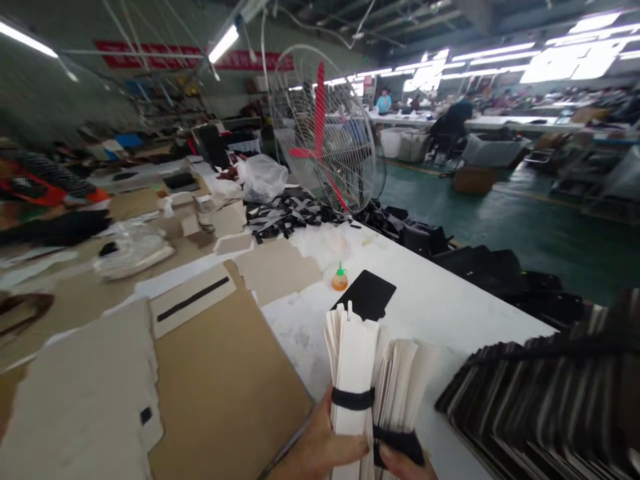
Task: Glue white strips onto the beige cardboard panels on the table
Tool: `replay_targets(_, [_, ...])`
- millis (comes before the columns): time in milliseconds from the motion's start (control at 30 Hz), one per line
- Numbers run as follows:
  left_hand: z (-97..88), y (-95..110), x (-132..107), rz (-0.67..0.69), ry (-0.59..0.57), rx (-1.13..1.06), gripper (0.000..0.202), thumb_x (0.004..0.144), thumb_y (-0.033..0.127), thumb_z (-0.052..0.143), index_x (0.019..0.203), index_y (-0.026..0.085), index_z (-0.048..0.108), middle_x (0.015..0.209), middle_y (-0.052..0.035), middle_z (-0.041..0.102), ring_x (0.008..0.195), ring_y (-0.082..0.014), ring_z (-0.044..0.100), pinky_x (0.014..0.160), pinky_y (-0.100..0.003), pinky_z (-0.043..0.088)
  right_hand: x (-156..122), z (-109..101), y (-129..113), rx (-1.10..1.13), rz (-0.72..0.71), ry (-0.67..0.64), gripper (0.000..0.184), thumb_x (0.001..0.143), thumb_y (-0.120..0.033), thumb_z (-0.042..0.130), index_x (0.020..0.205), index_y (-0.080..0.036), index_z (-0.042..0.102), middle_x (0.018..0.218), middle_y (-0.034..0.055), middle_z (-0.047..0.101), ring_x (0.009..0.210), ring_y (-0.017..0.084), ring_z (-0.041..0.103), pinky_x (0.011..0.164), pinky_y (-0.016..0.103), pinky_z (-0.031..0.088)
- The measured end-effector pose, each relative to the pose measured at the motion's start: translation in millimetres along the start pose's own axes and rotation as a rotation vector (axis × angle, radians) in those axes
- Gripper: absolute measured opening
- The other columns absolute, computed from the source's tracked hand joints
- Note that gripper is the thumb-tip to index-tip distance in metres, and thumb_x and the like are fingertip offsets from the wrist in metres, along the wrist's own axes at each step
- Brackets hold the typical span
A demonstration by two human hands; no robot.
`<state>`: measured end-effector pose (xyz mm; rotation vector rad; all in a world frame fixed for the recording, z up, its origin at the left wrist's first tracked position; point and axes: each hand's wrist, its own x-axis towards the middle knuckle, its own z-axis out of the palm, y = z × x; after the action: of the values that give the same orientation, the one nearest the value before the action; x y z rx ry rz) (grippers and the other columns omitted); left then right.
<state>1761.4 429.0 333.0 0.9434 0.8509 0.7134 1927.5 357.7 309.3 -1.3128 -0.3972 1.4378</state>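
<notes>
Two bundles of off-white flat strips stand upright side by side at the lower middle of the head view. A black band wraps the left bundle, and my left hand is closed around its side, thumb across the front below the band. Another dark band circles the right bundle, whose strips fan out at the top. My right hand grips that bundle low down, with its thumb on the band; the rest of this hand is out of frame. Just beyond the bundles a black flat panel lies on the white table.
A small bottle with a green nozzle stands behind the bundles. Stacked dark panels fill the right front. Brown board and pale pieces cover the left. A large caged fan stands beyond black scraps.
</notes>
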Motion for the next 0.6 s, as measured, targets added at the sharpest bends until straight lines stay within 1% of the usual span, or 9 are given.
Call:
replay_targets(67, [-9.0, 15.7, 35.8, -0.016, -0.077, 0.032, 0.083, 0.057, 0.045, 0.090, 0.127, 0.019, 0.055, 0.109, -0.0078, 0.072, 0.102, -0.0301, 0.066, 0.091, -0.042, 0.051, 18.8, 11.3, -14.5, 0.066, -0.032, 0.037, 0.075, 0.052, -0.049, 0.090, 0.121, -0.023, 0.073, 0.104, 0.0124, 0.077, 0.114, 0.042, 0.065, 0.101, 0.057, 0.050])
replay_targets(133, [-8.2, 31.8, 74.4, 0.021, -0.172, 0.036, 0.082, 0.056, 0.040, 0.090, 0.126, 0.018, 0.055, 0.113, -0.0077, 0.070, 0.106, -0.0291, 0.063, 0.095, -0.041, 0.049, 36.8, 14.9, -33.6, 0.123, -0.056, 0.074, 0.070, 0.057, -0.046, 0.089, 0.121, -0.020, 0.072, 0.106, 0.0132, 0.076, 0.114, 0.041, 0.065, 0.102, 0.058, 0.049])
replay_targets(267, [13.2, 60.5, 150.6, 0.069, -0.325, 0.005, 0.083, 0.054, 0.035, 0.092, 0.125, 0.018, 0.054, 0.110, -0.0058, 0.068, 0.103, -0.0253, 0.062, 0.095, -0.039, 0.047, 71.2, 7.6, -76.4, 0.164, -0.137, 0.177, 0.064, 0.061, -0.040, 0.088, 0.120, -0.020, 0.071, 0.109, 0.0106, 0.076, 0.113, 0.035, 0.066, 0.101, 0.052, 0.051])
replay_targets(367, [31.5, 72.6, 198.6, 0.072, -0.431, -0.002, 0.082, 0.055, 0.034, 0.091, 0.126, 0.018, 0.053, 0.110, -0.0051, 0.067, 0.102, -0.0240, 0.062, 0.096, -0.039, 0.047, 96.2, 0.4, -98.5, 0.197, -0.217, 0.258, 0.068, 0.063, -0.042, 0.086, 0.125, -0.021, 0.067, 0.113, 0.0083, 0.075, 0.109, 0.032, 0.068, 0.096, 0.047, 0.054])
replay_targets(433, [40.0, 70.3, 226.6, 0.035, -0.486, 0.063, 0.082, 0.059, 0.035, 0.088, 0.130, 0.019, 0.051, 0.111, -0.0061, 0.067, 0.102, -0.0251, 0.062, 0.094, -0.040, 0.049, 115.1, -5.0, -100.9, 0.170, -0.253, 0.353, 0.078, 0.065, -0.047, 0.084, 0.134, -0.022, 0.059, 0.115, 0.0083, 0.074, 0.107, 0.032, 0.069, 0.094, 0.047, 0.056])
replay_targets(467, [42.9, 65.1, 239.6, 0.012, -0.480, 0.170, 0.081, 0.061, 0.036, 0.086, 0.132, 0.019, 0.050, 0.112, -0.0067, 0.066, 0.102, -0.0258, 0.062, 0.093, -0.040, 0.050, 125.5, -8.4, -97.6, 0.113, -0.262, 0.436, 0.086, 0.065, -0.050, 0.082, 0.141, -0.022, 0.053, 0.119, 0.0094, 0.072, 0.109, 0.033, 0.067, 0.095, 0.047, 0.055])
replay_targets(533, [46.3, 47.0, 262.1, -0.019, -0.395, 0.496, 0.080, 0.064, 0.037, 0.080, 0.135, 0.019, 0.048, 0.120, -0.0097, 0.062, 0.109, -0.0289, 0.060, 0.096, -0.042, 0.049, 146.1, -17.4, -83.4, -0.106, -0.228, 0.651, 0.104, 0.065, -0.056, 0.078, 0.151, -0.015, 0.037, 0.136, 0.0179, 0.061, 0.124, 0.037, 0.059, 0.104, 0.051, 0.048])
replay_targets(567, [47.0, 35.0, 271.0, -0.023, -0.326, 0.691, 0.081, 0.063, 0.037, 0.079, 0.136, 0.018, 0.048, 0.126, -0.0118, 0.059, 0.116, -0.0310, 0.057, 0.101, -0.043, 0.047, 155.3, -22.7, -73.7, -0.233, -0.188, 0.753, 0.111, 0.064, -0.057, 0.076, 0.153, -0.009, 0.030, 0.144, 0.0242, 0.052, 0.132, 0.041, 0.050, 0.109, 0.054, 0.042])
replay_targets(600, [47.1, 22.2, 277.9, -0.027, -0.271, 0.825, 0.082, 0.063, 0.036, 0.078, 0.137, 0.016, 0.048, 0.132, -0.0147, 0.054, 0.124, -0.0342, 0.051, 0.108, -0.046, 0.041, 163.1, -28.5, -63.2, -0.336, -0.146, 0.822, 0.115, 0.063, -0.058, 0.075, 0.152, -0.003, 0.027, 0.149, 0.0304, 0.043, 0.139, 0.045, 0.041, 0.113, 0.056, 0.037])
